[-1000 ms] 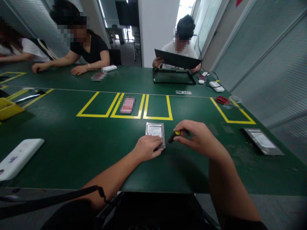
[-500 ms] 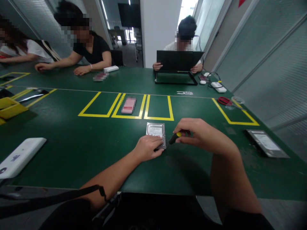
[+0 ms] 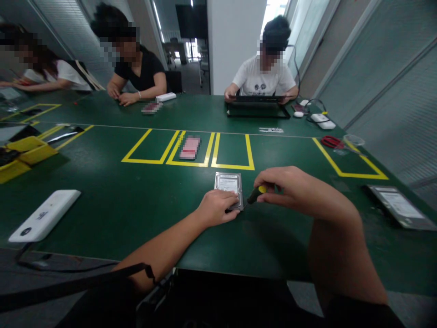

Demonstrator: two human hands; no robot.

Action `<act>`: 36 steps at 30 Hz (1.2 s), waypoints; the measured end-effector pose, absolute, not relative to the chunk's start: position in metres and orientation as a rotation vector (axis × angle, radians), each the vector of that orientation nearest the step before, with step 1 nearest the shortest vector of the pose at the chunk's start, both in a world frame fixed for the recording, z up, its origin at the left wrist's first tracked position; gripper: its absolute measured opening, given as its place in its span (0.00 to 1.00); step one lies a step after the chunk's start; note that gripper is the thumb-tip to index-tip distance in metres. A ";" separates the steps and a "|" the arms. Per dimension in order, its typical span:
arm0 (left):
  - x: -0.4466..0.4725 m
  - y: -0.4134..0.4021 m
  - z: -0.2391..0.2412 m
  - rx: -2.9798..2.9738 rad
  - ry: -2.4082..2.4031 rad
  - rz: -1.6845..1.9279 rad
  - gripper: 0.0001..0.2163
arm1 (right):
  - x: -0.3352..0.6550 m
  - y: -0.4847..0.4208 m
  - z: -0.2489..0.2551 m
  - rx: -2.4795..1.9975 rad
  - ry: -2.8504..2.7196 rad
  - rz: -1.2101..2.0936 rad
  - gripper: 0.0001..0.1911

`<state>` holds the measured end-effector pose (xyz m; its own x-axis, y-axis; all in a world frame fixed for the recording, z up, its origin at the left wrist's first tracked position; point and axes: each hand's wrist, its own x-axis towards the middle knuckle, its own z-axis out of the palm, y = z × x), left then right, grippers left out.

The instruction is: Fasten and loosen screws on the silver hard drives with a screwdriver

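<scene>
A silver hard drive (image 3: 228,180) with a white label lies on the green table in front of me. Over its lower part rests my left hand (image 3: 218,207), fingers across the label and thumb along the near edge, gripping it. My right hand (image 3: 278,187) pinches a screwdriver (image 3: 254,195) with a dark handle and a yellow end. The screwdriver slants down to the left, its tip at the drive's near right corner; whether it touches a screw is too small to tell.
To the right lies a larger drive (image 3: 398,205). A white power bank (image 3: 46,215) is at the left, yellow bins (image 3: 37,152) beyond it. Yellow tape outlines (image 3: 233,166) mark the table, one around a pink phone (image 3: 190,148). Across sits a person (image 3: 261,75) holding a black panel (image 3: 259,98).
My view has shifted slightly left. The person across has lowered the black panel onto its frame, and another person has drawn their hands together. My hands keep their places at the drive.
</scene>
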<state>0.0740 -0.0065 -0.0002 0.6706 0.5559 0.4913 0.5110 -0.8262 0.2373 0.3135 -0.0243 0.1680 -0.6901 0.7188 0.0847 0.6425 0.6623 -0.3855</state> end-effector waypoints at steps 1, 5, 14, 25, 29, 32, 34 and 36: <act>0.074 -0.006 0.000 2.797 0.897 0.863 0.14 | 0.313 -0.025 0.168 -1.113 -2.652 0.499 0.05; 0.074 -0.006 -0.001 2.793 0.893 0.856 0.14 | 0.315 -0.028 0.168 -1.168 -2.646 0.511 0.05; 0.074 -0.007 0.001 2.789 0.894 0.847 0.13 | 0.316 -0.031 0.164 -1.148 -2.655 0.400 0.06; 0.074 -0.006 0.000 2.781 0.885 0.872 0.13 | 0.314 -0.036 0.162 -1.141 -2.663 0.389 0.04; 0.074 -0.006 0.001 2.785 0.890 0.856 0.14 | 0.315 -0.035 0.161 -1.146 -2.653 0.392 0.04; 0.074 -0.006 0.001 2.785 0.890 0.850 0.14 | 0.316 -0.035 0.161 -1.141 -2.648 0.404 0.04; 0.074 -0.006 0.001 2.779 0.886 0.861 0.14 | 0.316 -0.035 0.161 -1.137 -2.654 0.410 0.04; 0.074 -0.006 0.002 2.772 0.883 0.872 0.14 | 0.316 -0.035 0.161 -1.146 -2.657 0.403 0.04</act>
<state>0.0740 -0.0064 0.0016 0.6672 0.5591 0.4923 0.4991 -0.8261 0.2618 0.3161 -0.0348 0.1607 -0.6721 0.7348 0.0916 0.6745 0.6586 -0.3336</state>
